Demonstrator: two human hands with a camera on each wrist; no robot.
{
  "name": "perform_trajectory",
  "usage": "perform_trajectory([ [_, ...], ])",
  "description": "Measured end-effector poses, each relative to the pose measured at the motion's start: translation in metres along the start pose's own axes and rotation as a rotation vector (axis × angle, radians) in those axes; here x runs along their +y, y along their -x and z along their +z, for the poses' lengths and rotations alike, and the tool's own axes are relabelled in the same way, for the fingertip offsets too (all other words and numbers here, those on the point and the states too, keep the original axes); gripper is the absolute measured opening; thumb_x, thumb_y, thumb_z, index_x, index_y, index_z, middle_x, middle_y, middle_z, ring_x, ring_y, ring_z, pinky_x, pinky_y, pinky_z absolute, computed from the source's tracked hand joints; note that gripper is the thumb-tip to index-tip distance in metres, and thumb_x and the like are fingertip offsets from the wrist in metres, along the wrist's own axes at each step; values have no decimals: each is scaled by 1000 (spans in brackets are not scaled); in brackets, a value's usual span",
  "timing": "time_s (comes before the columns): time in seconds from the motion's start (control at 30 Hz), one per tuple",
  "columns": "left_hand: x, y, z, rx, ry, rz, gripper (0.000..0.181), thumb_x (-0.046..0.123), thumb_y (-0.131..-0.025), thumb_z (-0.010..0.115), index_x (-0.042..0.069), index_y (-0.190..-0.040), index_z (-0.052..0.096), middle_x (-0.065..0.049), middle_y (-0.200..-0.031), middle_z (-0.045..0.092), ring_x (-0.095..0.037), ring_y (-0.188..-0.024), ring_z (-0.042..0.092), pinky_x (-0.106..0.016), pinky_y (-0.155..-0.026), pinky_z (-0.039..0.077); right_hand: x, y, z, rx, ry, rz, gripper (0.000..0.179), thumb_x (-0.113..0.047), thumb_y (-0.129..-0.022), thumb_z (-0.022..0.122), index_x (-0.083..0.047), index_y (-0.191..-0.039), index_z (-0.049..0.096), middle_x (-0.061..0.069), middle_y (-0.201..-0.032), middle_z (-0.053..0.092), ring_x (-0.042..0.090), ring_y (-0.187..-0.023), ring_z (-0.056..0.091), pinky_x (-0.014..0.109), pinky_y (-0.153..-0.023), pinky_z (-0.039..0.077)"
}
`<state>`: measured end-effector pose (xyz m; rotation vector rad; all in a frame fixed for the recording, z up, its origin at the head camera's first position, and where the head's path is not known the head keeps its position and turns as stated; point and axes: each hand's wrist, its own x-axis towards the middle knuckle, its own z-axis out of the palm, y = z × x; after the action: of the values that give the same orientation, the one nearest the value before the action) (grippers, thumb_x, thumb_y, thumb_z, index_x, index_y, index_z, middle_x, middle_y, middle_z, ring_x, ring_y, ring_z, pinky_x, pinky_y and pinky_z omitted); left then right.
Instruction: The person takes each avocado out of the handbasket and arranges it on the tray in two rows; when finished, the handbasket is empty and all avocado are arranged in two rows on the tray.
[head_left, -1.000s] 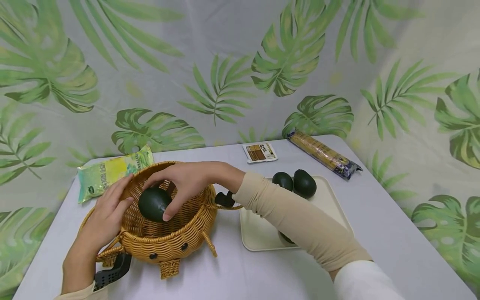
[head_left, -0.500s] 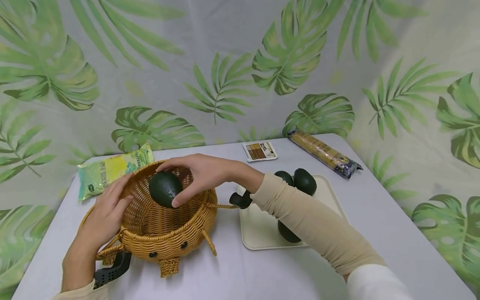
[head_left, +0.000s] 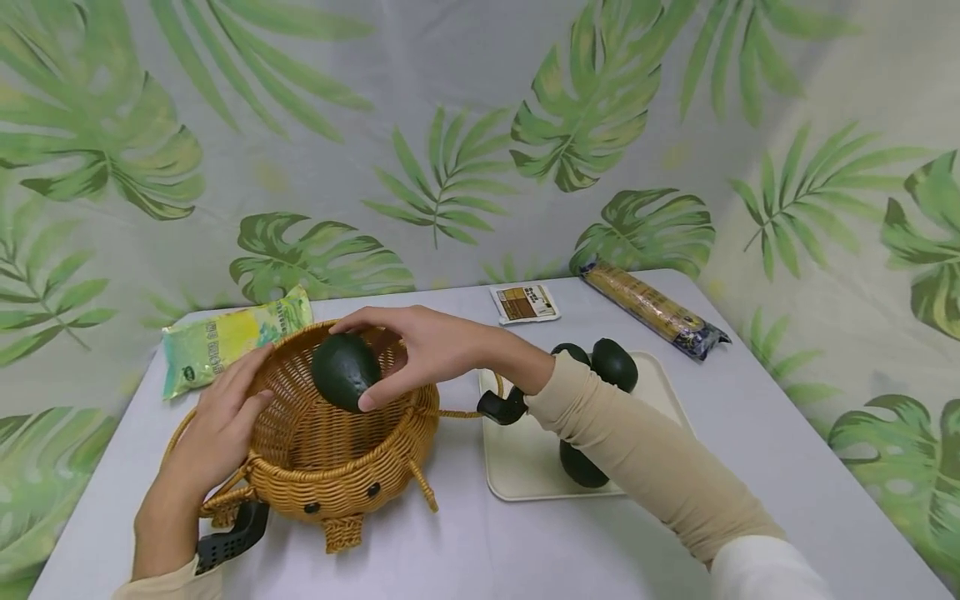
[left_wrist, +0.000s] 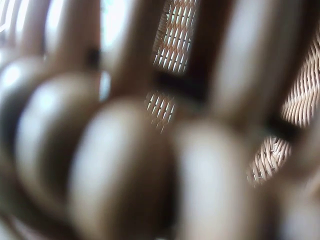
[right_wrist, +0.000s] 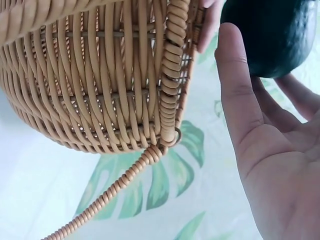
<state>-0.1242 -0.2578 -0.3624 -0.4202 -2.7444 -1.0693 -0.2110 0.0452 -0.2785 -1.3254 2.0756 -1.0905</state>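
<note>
My right hand (head_left: 431,343) holds a dark green avocado (head_left: 345,372) over the opening of a round wicker basket (head_left: 405,442), with the thumb on its near side and the fingers behind it. In the right wrist view, the avocado (right_wrist: 272,37) shows beside the basket's rim (right_wrist: 172,65). At the basket's left side, my left hand (head_left: 213,437) rests on the rim with fingers stretched out. Blurred wicker strands (left_wrist: 120,165) fill most of the left wrist view. A cream tray (head_left: 517,471) carries other avocados (head_left: 615,364), partly covered by my right forearm.
Behind the basket lies a yellow-green packet (head_left: 217,342). A small white-and-brown packet (head_left: 525,303) and a long bag of noodles (head_left: 648,304) lie at the back right. The basket's handle (head_left: 459,413) reaches toward the tray from its right side.
My right hand has lifted the avocado up and to the right from lower in the basket opening. My left hand has stayed at the rim.
</note>
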Motion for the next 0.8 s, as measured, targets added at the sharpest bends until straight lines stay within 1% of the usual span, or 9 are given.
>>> perform_trajectory([
  [0.13, 1, -3, 1, 0, 2, 11, 56, 14, -109, 41, 6, -163, 27, -30, -162, 30, -55, -150, 22, -73, -120, 9, 0, 8, -2, 30, -58, -14, 79, -28, -84, 86, -18, -151, 47, 4, -138, 55, 18, -113, 65, 33, -91, 60],
  [0.3, 1, -3, 0, 1, 4, 19, 57, 14, -110, 41, 7, -164, 26, -30, -162, 30, -56, -150, 21, -72, -120, 6, -2, 17, -1, 52, -114, -13, 79, -25, -84, 86, -18, -151, 46, 1, -144, 51, 16, -113, 66, 34, -92, 60],
  [0.43, -1, -1, 0, 2, 5, 13, 57, 14, -110, 41, 7, -164, 26, -30, -162, 29, -56, -149, 21, -71, -122, 3, -4, 27, -2, 71, -112, 6, 78, -26, -84, 85, -21, -152, 46, -1, -147, 49, 15, -112, 67, 34, -89, 61],
  [0.5, -1, -1, 0, 4, 7, 12, 57, 14, -110, 41, 7, -164, 26, -30, -162, 29, -56, -150, 21, -70, -122, 3, -6, 33, -4, 88, -108, 6, 78, -25, -84, 85, -22, -151, 46, -2, -148, 48, 14, -115, 66, 33, -88, 61],
  [0.67, 1, -2, 1, 9, 2, 16, 56, 15, -110, 42, 5, -163, 27, -31, -161, 30, -56, -149, 22, -71, -122, 5, -7, 47, -10, 141, -116, -23, 78, -22, -83, 86, -20, -151, 47, -3, -149, 49, 15, -121, 62, 34, -89, 61],
  [0.8, 0, -2, 1, 4, -1, 12, 56, 15, -110, 42, 5, -163, 26, -31, -161, 30, -57, -149, 22, -73, -120, 6, -6, 59, -12, 175, -116, -44, 78, -19, -83, 86, -20, -150, 47, -3, -149, 50, 17, -119, 62, 34, -90, 61],
])
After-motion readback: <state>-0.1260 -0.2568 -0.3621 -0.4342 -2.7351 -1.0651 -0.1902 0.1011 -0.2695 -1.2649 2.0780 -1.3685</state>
